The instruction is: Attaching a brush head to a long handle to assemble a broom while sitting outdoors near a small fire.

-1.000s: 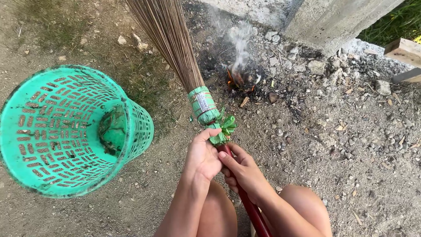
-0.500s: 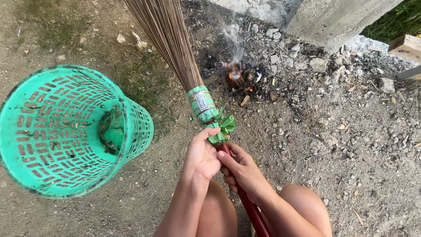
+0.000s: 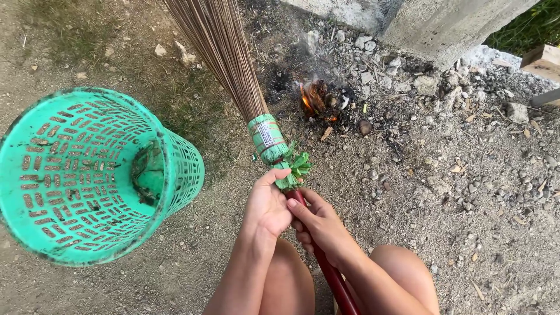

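Fingers of both the left hand (image 3: 267,205) and right hand (image 3: 318,224) wrap the broom (image 3: 265,137) handle below its green binding.

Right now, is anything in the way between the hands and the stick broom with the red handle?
No, nothing is. The left hand and the right hand both already touch the stick broom with the red handle, just below its green binding. The green plastic basket lies off to the left, apart from them.
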